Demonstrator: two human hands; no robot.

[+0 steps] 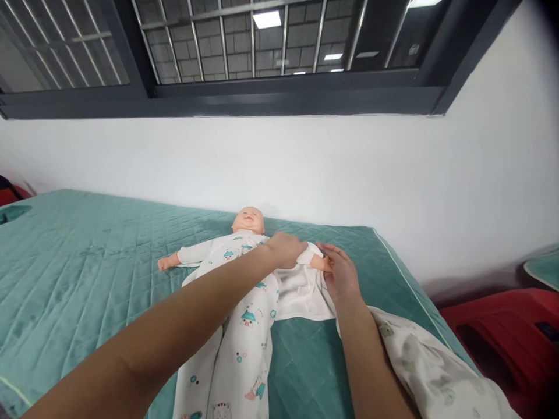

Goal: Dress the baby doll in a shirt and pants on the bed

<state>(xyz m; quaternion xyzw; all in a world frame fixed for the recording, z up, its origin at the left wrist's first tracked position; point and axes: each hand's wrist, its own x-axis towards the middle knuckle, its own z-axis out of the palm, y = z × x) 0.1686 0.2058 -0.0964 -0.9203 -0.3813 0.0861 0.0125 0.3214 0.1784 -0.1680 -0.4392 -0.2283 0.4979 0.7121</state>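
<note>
A baby doll (248, 221) lies on its back, dressed in a white printed garment (248, 317) with teal and pink pictures. My left hand (286, 250) is closed at the doll's shoulder and upper arm, gripping the white sleeve (308, 254); its fingertips are partly hidden. My right hand (343, 273) is curled around the doll's hand (324, 263), which comes out of that bunched sleeve. Beneath this arm a plain white part of the clothing (301, 297) lies spread flat. The doll's other arm (168, 262) stretches out to the left, sleeved to the wrist.
A green quilted cover (100, 250) lies under the doll. White patterned cloth (437, 361) is heaped beside my right forearm. A red plastic chair (506, 331) stands beyond the right edge. Behind rises a white wall (279, 163) below a barred window (279, 105).
</note>
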